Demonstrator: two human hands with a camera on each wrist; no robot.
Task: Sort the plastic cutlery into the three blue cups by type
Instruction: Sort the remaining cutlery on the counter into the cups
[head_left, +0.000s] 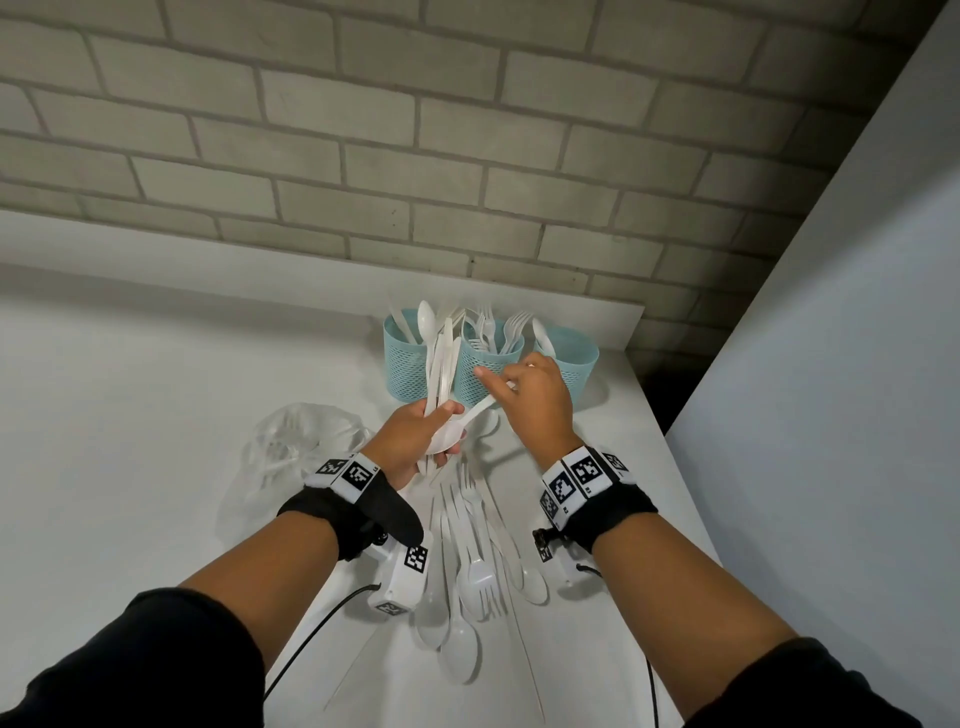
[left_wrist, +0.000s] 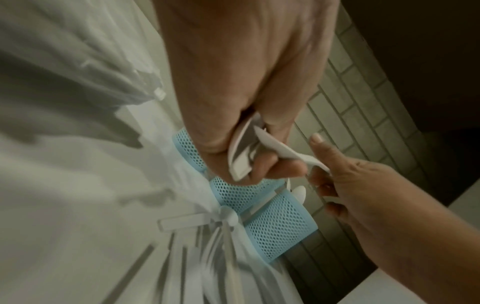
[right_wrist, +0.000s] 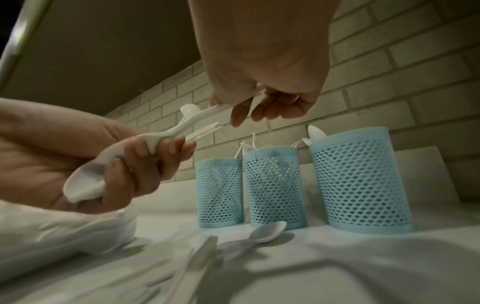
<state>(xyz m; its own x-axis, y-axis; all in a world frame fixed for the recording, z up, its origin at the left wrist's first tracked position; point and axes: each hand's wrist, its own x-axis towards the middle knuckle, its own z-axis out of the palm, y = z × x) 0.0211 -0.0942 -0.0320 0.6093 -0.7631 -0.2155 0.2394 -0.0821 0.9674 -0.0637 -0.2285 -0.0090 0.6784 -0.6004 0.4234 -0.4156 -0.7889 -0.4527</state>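
Loose white plastic forks and spoons (head_left: 470, 566) lie nearest on the white table (head_left: 130, 389). The left hand (head_left: 410, 441) grips a bundle of white plastic cutlery (head_left: 441, 364); the right hand (head_left: 535, 400) pinches one white spoon's handle (head_left: 480, 410) from it, before three blue mesh cups (head_left: 467, 364).

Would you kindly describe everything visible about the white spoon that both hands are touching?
The white spoon looks like thin, glossy moulded plastic, with an oval bowl and a narrow, slightly contoured handle. It is held off the table, in front of the blue cups. Its bowl sits in the left hand, alongside a bundle of other cutlery, while the right hand pinches its handle end.
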